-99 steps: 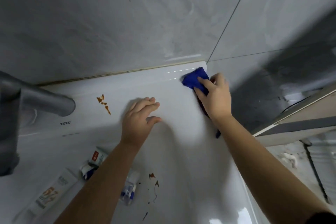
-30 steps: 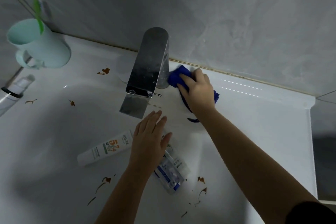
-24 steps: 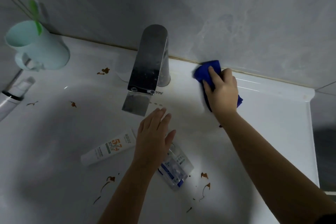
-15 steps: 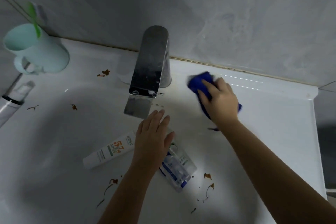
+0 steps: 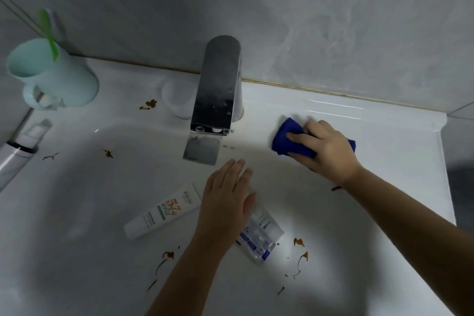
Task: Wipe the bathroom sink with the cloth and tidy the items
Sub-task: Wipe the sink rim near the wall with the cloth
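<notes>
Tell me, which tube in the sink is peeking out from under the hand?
The blue-and-white tube, partly hidden by the left hand. The white tube with orange print lies almost wholly in view beside it, to the left.

stained sink (image 5: 372, 120): mint cup (image 5: 59, 82), white tube (image 5: 159, 213), clear tube (image 5: 261, 236), blue cloth (image 5: 282, 136)
</notes>
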Action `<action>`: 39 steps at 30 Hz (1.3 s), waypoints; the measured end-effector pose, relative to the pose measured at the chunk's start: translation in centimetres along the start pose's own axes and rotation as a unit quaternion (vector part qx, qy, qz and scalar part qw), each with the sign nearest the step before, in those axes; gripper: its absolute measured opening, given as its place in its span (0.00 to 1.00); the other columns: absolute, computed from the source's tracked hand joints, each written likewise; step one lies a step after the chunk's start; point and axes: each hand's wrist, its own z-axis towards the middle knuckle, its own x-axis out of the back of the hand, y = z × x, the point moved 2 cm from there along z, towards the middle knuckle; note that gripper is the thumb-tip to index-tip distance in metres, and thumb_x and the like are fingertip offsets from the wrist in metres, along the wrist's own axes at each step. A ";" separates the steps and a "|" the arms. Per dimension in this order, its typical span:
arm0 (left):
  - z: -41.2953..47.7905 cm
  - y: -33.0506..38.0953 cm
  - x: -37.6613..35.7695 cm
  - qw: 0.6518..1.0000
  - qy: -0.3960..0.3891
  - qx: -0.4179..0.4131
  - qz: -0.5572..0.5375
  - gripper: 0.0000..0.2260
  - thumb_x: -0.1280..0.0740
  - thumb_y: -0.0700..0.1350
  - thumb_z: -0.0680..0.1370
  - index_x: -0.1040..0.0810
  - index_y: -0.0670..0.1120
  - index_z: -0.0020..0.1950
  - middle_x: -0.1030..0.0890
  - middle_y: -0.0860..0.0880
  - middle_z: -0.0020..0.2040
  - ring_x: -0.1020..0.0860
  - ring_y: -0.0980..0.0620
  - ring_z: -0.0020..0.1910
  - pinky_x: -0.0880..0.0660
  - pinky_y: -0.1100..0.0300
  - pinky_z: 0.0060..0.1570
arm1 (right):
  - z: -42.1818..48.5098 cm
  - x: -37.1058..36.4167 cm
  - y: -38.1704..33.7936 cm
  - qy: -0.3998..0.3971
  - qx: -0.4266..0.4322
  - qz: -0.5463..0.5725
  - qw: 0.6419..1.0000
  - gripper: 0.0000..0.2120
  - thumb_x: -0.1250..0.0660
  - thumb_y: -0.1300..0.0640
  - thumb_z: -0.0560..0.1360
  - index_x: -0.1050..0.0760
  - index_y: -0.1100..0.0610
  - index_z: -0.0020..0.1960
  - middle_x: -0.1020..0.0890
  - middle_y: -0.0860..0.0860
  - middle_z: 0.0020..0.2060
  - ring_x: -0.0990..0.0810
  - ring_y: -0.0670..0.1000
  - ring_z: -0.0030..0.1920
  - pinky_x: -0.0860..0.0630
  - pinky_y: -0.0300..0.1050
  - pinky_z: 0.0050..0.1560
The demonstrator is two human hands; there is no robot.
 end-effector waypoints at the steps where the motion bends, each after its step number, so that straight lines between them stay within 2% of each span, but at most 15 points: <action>1: 0.0 0.1 0.0 1.000 0.003 -0.002 -0.003 0.18 0.40 0.50 0.75 0.31 0.43 0.62 0.23 0.41 0.61 0.32 0.46 0.64 0.31 0.51 0.60 | 0.5 -0.3 -0.1 -0.004 0.010 -0.005 1.000 0.17 0.35 0.49 0.71 0.27 0.55 0.57 0.27 0.53 0.46 0.27 0.56 0.42 0.26 0.47 0.36; 5: -0.4 -0.3 0.0 1.000 0.001 0.003 0.002 0.18 0.39 0.51 0.76 0.28 0.42 0.61 0.23 0.41 0.62 0.32 0.46 0.64 0.30 0.52 0.59 | 6.2 -3.7 -3.5 -0.082 0.096 0.005 0.992 0.20 0.42 0.46 0.73 0.24 0.56 0.59 0.22 0.58 0.48 0.24 0.59 0.47 0.25 0.52 0.45; 8: -0.5 -0.4 0.0 1.000 -0.005 0.018 0.006 0.19 0.39 0.51 0.75 0.27 0.41 0.61 0.24 0.41 0.62 0.32 0.46 0.64 0.31 0.51 0.59 | 7.4 -4.2 -4.7 -0.112 0.088 0.013 0.990 0.21 0.43 0.46 0.73 0.25 0.56 0.61 0.22 0.59 0.48 0.24 0.59 0.48 0.25 0.52 0.45; 11: -0.1 -0.3 0.2 1.000 -0.005 0.016 0.002 0.18 0.40 0.51 0.75 0.28 0.42 0.61 0.23 0.41 0.61 0.32 0.47 0.63 0.32 0.51 0.60 | 3.8 -1.6 -1.9 -0.080 0.055 0.014 0.995 0.19 0.37 0.48 0.73 0.24 0.56 0.59 0.23 0.59 0.43 0.28 0.56 0.44 0.28 0.47 0.42; 15: 0.6 -0.1 0.3 1.000 0.001 0.005 -0.011 0.18 0.41 0.50 0.76 0.31 0.43 0.62 0.23 0.41 0.61 0.32 0.47 0.63 0.30 0.51 0.59 | 0.1 1.0 1.1 -0.044 -0.013 0.025 0.999 0.17 0.38 0.48 0.73 0.23 0.56 0.57 0.25 0.58 0.40 0.27 0.57 0.40 0.25 0.51 0.35; 19: 1.1 -0.3 -0.5 1.000 -0.005 -0.004 -0.003 0.18 0.42 0.51 0.76 0.32 0.43 0.63 0.24 0.41 0.62 0.32 0.47 0.64 0.30 0.50 0.59 | 5.3 -1.7 -0.7 -0.042 0.047 0.003 0.998 0.18 0.38 0.49 0.73 0.22 0.58 0.57 0.24 0.59 0.42 0.29 0.55 0.44 0.27 0.48 0.38; 22: 1.8 -0.8 -1.6 1.000 -0.015 0.006 0.022 0.20 0.43 0.51 0.76 0.33 0.43 0.64 0.25 0.41 0.64 0.31 0.45 0.65 0.30 0.48 0.59 | 8.6 -3.1 -0.6 -0.018 0.067 -0.033 0.997 0.17 0.29 0.52 0.70 0.21 0.58 0.56 0.23 0.60 0.43 0.25 0.59 0.42 0.27 0.48 0.39; 24: 2.6 -0.8 -2.5 0.999 -0.021 0.009 0.029 0.21 0.43 0.51 0.76 0.34 0.43 0.66 0.26 0.41 0.65 0.31 0.45 0.66 0.31 0.48 0.60 | 7.8 -2.7 0.6 0.013 0.026 -0.061 0.998 0.17 0.29 0.52 0.70 0.22 0.57 0.57 0.23 0.61 0.46 0.24 0.62 0.44 0.27 0.51 0.41; 26: 3.4 -0.9 -3.2 0.999 -0.028 0.014 0.028 0.22 0.42 0.51 0.76 0.35 0.42 0.67 0.27 0.41 0.66 0.33 0.46 0.66 0.30 0.47 0.60 | 4.9 -1.1 2.4 0.077 -0.064 -0.069 0.993 0.17 0.31 0.52 0.71 0.22 0.56 0.58 0.23 0.62 0.49 0.24 0.63 0.45 0.26 0.52 0.41; 28: 3.9 -1.1 -3.6 0.999 -0.031 0.025 0.023 0.23 0.42 0.50 0.76 0.35 0.42 0.68 0.27 0.42 0.66 0.33 0.46 0.66 0.28 0.48 0.59 | 1.3 1.1 4.3 0.125 -0.170 -0.072 0.975 0.17 0.33 0.51 0.72 0.22 0.57 0.58 0.24 0.63 0.45 0.25 0.62 0.42 0.27 0.50 0.37; 30: 3.8 -1.2 -3.7 0.998 -0.043 0.027 0.021 0.24 0.42 0.51 0.76 0.36 0.43 0.69 0.29 0.43 0.68 0.33 0.46 0.67 0.28 0.48 0.59 | -0.9 2.5 5.2 0.145 -0.217 -0.083 0.962 0.18 0.36 0.50 0.73 0.22 0.60 0.57 0.26 0.63 0.41 0.27 0.62 0.39 0.29 0.49 0.35; 32: 3.6 -1.1 -3.7 0.998 -0.054 0.026 0.021 0.25 0.43 0.52 0.75 0.37 0.43 0.70 0.29 0.43 0.68 0.32 0.46 0.67 0.29 0.49 0.60 | 0.3 1.9 4.6 0.137 -0.172 -0.084 0.972 0.18 0.36 0.51 0.74 0.22 0.61 0.57 0.25 0.63 0.41 0.28 0.60 0.40 0.29 0.49 0.35; 36: 3.8 -1.3 -3.6 0.997 -0.067 0.020 0.030 0.26 0.43 0.53 0.74 0.37 0.43 0.70 0.29 0.43 0.68 0.31 0.45 0.67 0.29 0.48 0.59 | 8.8 -3.0 0.8 0.075 -0.011 -0.082 0.994 0.17 0.33 0.52 0.72 0.23 0.58 0.59 0.22 0.63 0.49 0.24 0.62 0.44 0.26 0.53 0.40; 39: 4.0 -1.4 -3.2 0.996 -0.074 0.014 0.043 0.26 0.38 0.52 0.73 0.34 0.43 0.69 0.29 0.44 0.68 0.31 0.47 0.66 0.29 0.46 0.59 | 10.0 -3.4 0.3 0.051 -0.002 -0.078 0.996 0.18 0.32 0.53 0.72 0.24 0.57 0.60 0.22 0.63 0.50 0.23 0.63 0.44 0.25 0.53 0.40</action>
